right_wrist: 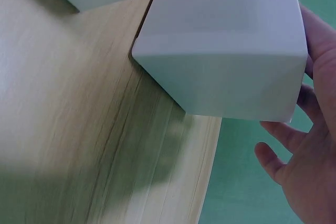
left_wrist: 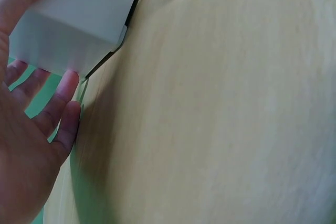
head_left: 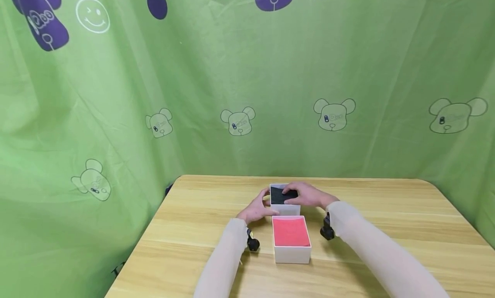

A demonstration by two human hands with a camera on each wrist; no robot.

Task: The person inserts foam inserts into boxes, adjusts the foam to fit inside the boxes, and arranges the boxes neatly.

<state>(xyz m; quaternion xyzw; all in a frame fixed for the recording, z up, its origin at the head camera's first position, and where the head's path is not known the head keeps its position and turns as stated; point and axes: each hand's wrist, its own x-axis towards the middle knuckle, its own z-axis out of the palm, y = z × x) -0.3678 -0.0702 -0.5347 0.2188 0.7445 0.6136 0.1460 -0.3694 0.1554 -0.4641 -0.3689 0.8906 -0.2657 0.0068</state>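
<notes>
Two small white boxes stand one behind the other on the table. In the head view the far white box (head_left: 286, 210) has a dark, black piece (head_left: 277, 196) inside its rim. My left hand (head_left: 256, 208) holds this box at its left side, thumb on the front face and the other fingers around the side. My right hand (head_left: 305, 194) reaches over the right rim, its thumb and a finger spread apart on the black piece. Nearer to me, the other white box (head_left: 292, 254) holds a flat red piece (head_left: 291, 232); neither hand touches it.
The wooden table (head_left: 367, 212) reaches back to a green curtain (head_left: 286, 152) printed with bear heads. A small black wrist camera (head_left: 253, 243) sits on the left wrist, and another black camera (head_left: 327, 229) on the right, both close beside the near box.
</notes>
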